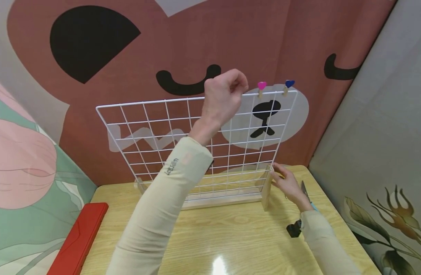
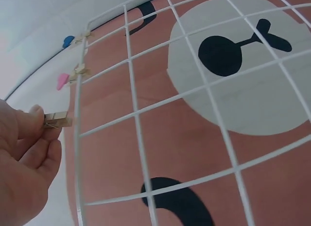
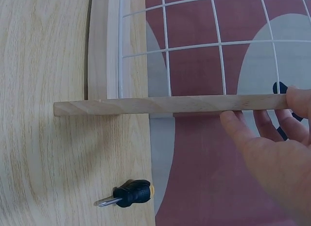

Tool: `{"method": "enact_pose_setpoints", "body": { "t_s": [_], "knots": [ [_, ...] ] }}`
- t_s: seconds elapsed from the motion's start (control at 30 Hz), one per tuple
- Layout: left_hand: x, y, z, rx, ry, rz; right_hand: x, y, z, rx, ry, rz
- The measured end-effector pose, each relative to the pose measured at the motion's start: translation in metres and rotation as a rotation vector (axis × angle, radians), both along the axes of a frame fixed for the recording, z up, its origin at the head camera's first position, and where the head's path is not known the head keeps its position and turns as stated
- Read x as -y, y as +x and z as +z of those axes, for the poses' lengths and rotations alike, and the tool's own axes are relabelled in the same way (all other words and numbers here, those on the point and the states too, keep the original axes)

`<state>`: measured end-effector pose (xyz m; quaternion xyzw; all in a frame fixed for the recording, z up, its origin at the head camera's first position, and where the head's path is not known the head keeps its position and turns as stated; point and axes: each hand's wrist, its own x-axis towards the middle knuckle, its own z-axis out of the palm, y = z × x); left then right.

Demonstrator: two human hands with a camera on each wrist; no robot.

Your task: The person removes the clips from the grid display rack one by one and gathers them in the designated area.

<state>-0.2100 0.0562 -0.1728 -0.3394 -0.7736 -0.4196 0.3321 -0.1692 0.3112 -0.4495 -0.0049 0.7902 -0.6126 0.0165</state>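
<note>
On the table (image 1: 227,236), a white wire grid (image 1: 229,143) stands in a wooden base (image 1: 227,200). Right hand (image 1: 289,186) grips the upright side post (image 3: 170,105) near its upper end; left hand (image 1: 223,96) pinches a small wooden clip (image 2: 57,120) just beside the grid's top bar, near the fastened pink-heart clip (image 1: 262,86) and blue-heart clip (image 1: 289,83).

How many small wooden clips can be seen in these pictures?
3. A pink-heart clip and a blue-heart clip sit on top of the white rack, near its right end; the left hand pinches the third clip. Others may be hidden.
</note>
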Motion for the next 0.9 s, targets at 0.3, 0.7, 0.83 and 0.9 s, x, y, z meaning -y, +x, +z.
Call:
{"method": "enact_pose_setpoints", "body": {
  "t_s": [0.3, 0.7, 0.83, 0.9],
  "knots": [
    [0.007, 0.009, 0.000, -0.043, 0.086, -0.141, -0.002, -0.001, 0.002, -0.001, 0.008, -0.013],
    [0.037, 0.029, -0.013, -0.136, 0.143, -0.223, 0.003, -0.003, -0.001, -0.003, 0.010, 0.010],
    [0.051, 0.036, -0.021, -0.141, 0.177, -0.238, 0.002, -0.005, 0.000, -0.004, 0.003, 0.015],
    [0.057, 0.038, -0.026, -0.119, 0.204, -0.250, 0.001, -0.006, 0.000, -0.007, 0.005, 0.015]
  ]
}}
